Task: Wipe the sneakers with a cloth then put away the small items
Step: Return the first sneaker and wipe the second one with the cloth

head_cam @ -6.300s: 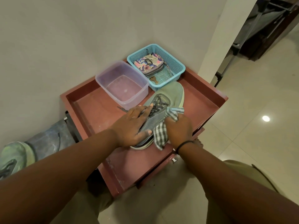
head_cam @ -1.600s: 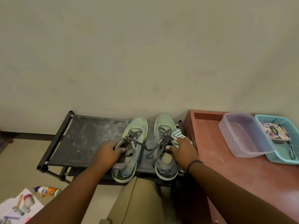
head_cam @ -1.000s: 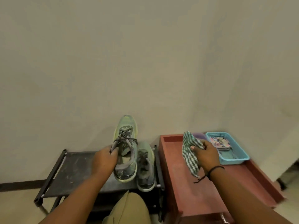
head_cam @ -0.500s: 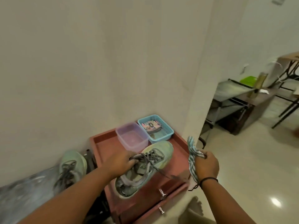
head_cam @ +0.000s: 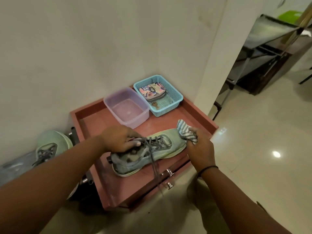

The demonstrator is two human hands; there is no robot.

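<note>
**Sneaker on the desk, cloth at the toe**

Right hand (head_cam: 200, 147) fingers bunched tight around the checked cloth (head_cam: 186, 131), pressed on the toe of the green sneaker (head_cam: 152, 154). Left hand (head_cam: 119, 141) fingers curl around its collar. It lies along the desk (head_cam: 94, 119) front edge. Lilac tub (head_cam: 126, 108) and blue basket (head_cam: 158, 94) sit at the back edge.

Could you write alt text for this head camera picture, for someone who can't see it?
A person's left hand holds a pale green sneaker steady on a red cabinet top while the right hand presses a striped cloth against its toe. Behind sit a clear tub and a blue basket holding a patterned pouch; a second sneaker lies to the left.
</note>
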